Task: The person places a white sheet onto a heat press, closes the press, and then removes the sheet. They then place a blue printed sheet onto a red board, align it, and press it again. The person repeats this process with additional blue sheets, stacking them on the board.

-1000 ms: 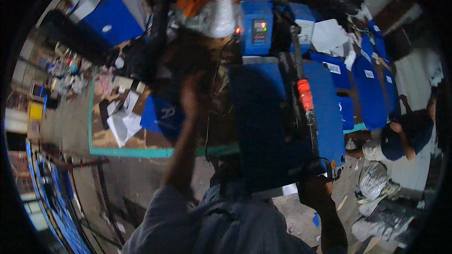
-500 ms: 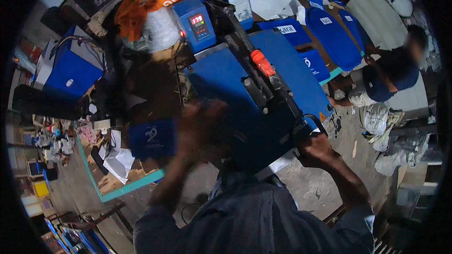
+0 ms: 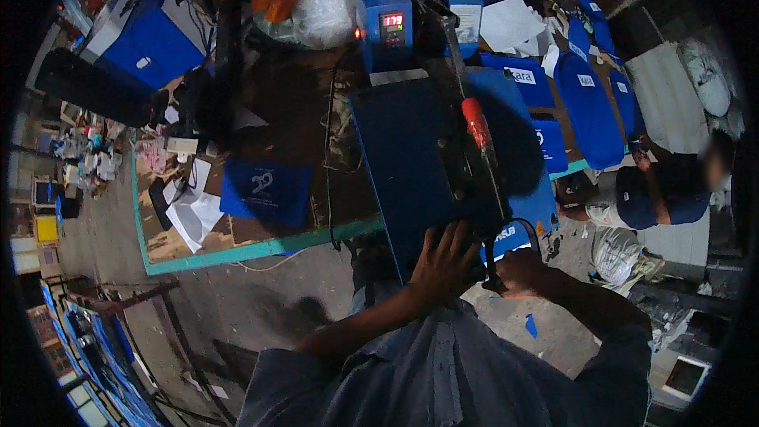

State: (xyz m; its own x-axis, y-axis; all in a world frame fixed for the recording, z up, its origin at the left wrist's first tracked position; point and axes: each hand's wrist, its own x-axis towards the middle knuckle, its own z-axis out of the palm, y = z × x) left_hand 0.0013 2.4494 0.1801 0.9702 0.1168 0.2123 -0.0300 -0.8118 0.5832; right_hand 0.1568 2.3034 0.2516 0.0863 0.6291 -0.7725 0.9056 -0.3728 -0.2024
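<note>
A blue heat press [image 3: 403, 166] stands at the table's near edge, with a lever in a red sleeve [image 3: 476, 122] running along its top. My left hand [image 3: 445, 261] lies with fingers spread on the near end of the press. Beside it, my right hand [image 3: 518, 273] is closed around the black loop handle [image 3: 534, 239] at the press's near right. At the back of the press, a blue control box [image 3: 385, 28] shows a lit red display. To the left lies a blue fabric piece [image 3: 285, 191] with a white print. What lies under the press plate is hidden.
White paper sheets [image 3: 194, 217] lie left of the blue fabric. A wooden table [image 3: 261, 241] has a green edge. Blue printed pieces [image 3: 589, 111] lie at the right, where another person [image 3: 664, 194] works. A blue-grey box [image 3: 154, 39] stands far left.
My left hand has come from the left side of the press onto its near end. My right hand still grips the handle. The whole view has shifted.
</note>
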